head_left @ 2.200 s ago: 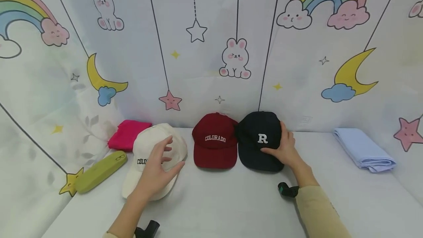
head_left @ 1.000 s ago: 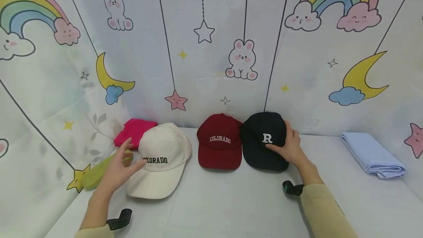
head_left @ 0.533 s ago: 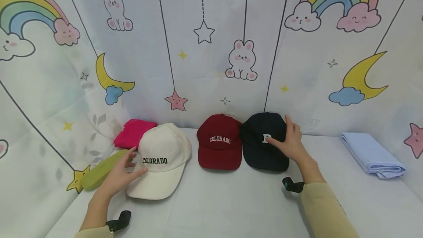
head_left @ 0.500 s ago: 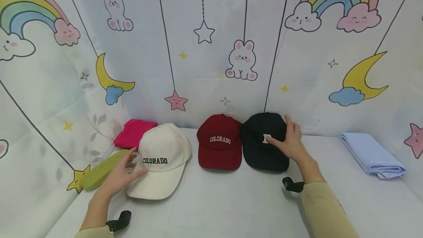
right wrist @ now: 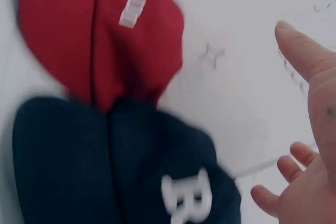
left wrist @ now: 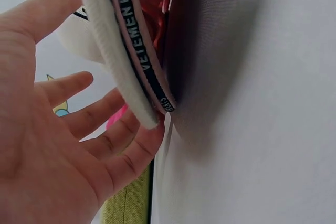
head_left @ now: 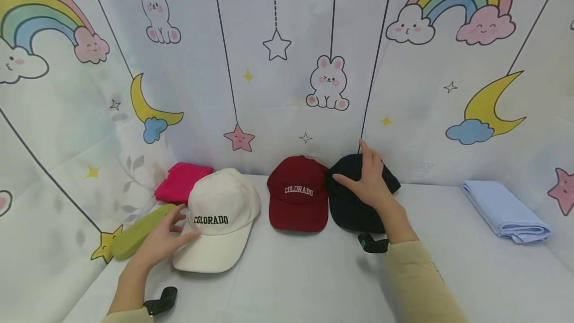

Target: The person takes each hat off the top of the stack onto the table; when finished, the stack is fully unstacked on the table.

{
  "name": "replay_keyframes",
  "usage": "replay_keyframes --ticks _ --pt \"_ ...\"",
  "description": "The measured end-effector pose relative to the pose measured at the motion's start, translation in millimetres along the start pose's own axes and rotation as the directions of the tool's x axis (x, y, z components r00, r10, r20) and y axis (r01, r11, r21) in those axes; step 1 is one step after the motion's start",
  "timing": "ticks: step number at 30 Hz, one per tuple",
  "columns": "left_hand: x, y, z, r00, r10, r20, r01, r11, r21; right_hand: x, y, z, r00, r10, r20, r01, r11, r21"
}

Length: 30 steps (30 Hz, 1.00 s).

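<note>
A white baseball cap (head_left: 221, 196) lettered COLORADO stands at the left of the table. My left hand (head_left: 161, 241) is at its left side, fingers spread and thumb by the brim. The left wrist view shows the little finger touching the lower edge of the cap (left wrist: 110, 51), its inner band exposed. A dark red COLORADO cap (head_left: 298, 213) sits in the middle, side by side with a black cap (head_left: 354, 216). Over the black cap hovers my right hand (head_left: 369, 183), fingers extended and apart from it, hiding its white R from the head view.
Behind and beside the white cap lie a folded bright pink cloth (head_left: 181, 183) and a green glasses case (head_left: 139, 231). A folded light blue cloth (head_left: 504, 208) lies at the right. A printed curtain (head_left: 287, 88) hangs right behind the caps.
My right hand has left the black cap's right side and shifted left and up over it. Earlier, my left hand moved from over the white cap to its left side; it now stays there.
</note>
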<state>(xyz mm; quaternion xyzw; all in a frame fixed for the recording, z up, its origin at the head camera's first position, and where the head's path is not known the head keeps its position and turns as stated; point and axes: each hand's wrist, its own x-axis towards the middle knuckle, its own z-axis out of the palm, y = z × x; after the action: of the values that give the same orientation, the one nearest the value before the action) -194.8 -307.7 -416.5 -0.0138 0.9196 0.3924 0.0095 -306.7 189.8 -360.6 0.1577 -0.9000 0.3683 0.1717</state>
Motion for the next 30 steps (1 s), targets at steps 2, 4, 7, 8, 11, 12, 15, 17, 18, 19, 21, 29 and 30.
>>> replay_keyframes --ticks 2,4,7,8,11,12,15,17,18,19,21,29,30 --pt "-0.5 -0.3 -0.5 1.0 -0.01 -0.002 0.01 1.0 0.008 3 -13 10 1.0 -0.024 0.005 0.024 0.999 0.029" --pt "-0.8 -0.9 -0.3 1.0 -0.021 -0.005 0.021 1.0 0.013 5 -26 21 0.999 -0.039 0.013 0.038 0.997 0.065" --pt "-0.4 -2.2 0.0 0.999 -0.032 -0.002 0.032 0.999 0.019 8 -45 40 0.998 -0.046 0.032 0.041 0.991 0.131" --pt "-0.4 -2.6 0.4 0.999 -0.038 -0.002 0.038 0.999 0.02 9 -51 46 0.998 -0.042 0.039 0.036 0.989 0.146" --pt "-0.4 -3.4 1.4 0.999 -0.044 0.002 0.044 0.999 0.024 9 -69 66 0.998 -0.034 0.058 0.022 0.981 0.19" --pt "-0.5 -3.4 1.5 0.999 -0.045 0.003 0.045 0.999 0.025 9 -76 72 0.997 -0.034 0.064 0.021 0.979 0.204" --pt "-0.8 -2.3 1.5 0.999 -0.044 0.004 0.044 0.999 0.024 6 -93 92 0.995 -0.054 0.087 0.03 0.964 0.263" --pt "-1.4 -1.2 1.4 0.999 -0.043 0.008 0.043 0.999 0.025 3 -102 106 0.991 -0.082 0.108 0.047 0.953 0.298" --pt "-1.6 -0.8 1.2 0.999 -0.044 0.011 0.043 0.999 0.025 1 -106 113 0.988 -0.095 0.123 0.052 0.948 0.315" --pt "-2.1 -0.2 0.9 0.999 -0.045 0.013 0.045 0.999 0.026 0 -109 120 0.985 -0.108 0.138 0.057 0.943 0.329" --pt "-2.7 -0.1 0.5 0.999 -0.049 0.017 0.049 0.998 0.028 -4 -115 134 0.978 -0.129 0.166 0.065 0.936 0.345" --pt "-1.1 -2.2 1.0 0.998 -0.063 0.024 0.062 0.998 0.031 -20 -128 172 0.95 -0.105 0.293 -0.012 0.928 0.373" --pt "-0.9 -2.4 0.9 0.997 -0.066 0.026 0.066 0.997 0.03 -22 -129 175 0.946 -0.099 0.308 -0.019 0.934 0.357"
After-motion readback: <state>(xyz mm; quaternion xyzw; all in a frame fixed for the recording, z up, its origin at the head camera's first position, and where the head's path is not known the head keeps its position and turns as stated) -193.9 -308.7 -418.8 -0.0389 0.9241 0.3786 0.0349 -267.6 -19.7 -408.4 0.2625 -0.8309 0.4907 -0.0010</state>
